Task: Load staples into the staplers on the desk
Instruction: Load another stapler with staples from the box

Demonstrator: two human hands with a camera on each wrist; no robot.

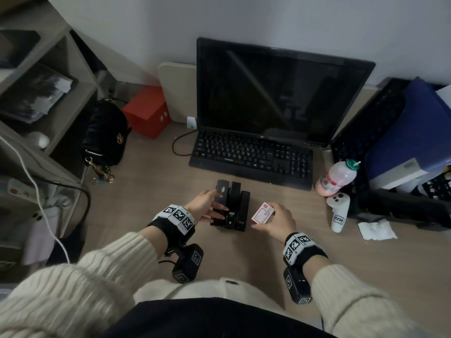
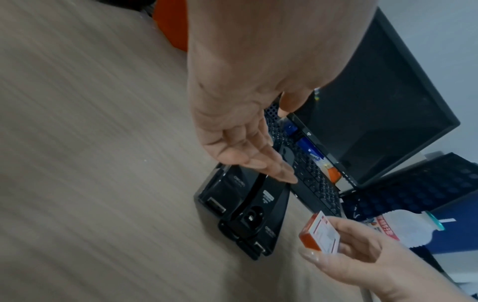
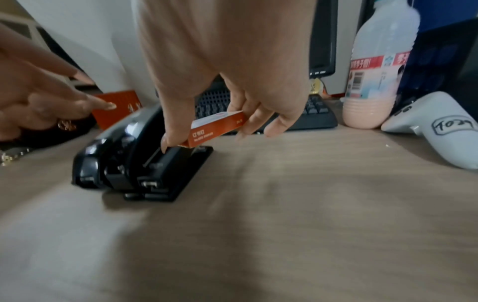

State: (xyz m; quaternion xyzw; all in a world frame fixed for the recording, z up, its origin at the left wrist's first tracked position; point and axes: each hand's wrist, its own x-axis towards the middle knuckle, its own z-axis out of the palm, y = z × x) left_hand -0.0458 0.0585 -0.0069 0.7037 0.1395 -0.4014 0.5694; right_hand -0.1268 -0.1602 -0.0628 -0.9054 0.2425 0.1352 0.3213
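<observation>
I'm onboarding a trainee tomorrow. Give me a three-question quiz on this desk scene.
1. How many staplers stand side by side?
2. True or false: the right hand holds the staple box.
3. The left hand is: A) open by the staplers B) on the keyboard C) gripping the bottle

Key: 1. three; 2. true; 3. A

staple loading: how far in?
Barely started. Three staplers sit side by side, all closed; none looks loaded. In hand: right hand holds the staple box, still shut; left hand reaches over the leftmost stapler. Left: open box, then open, fill and close each stapler.
</observation>
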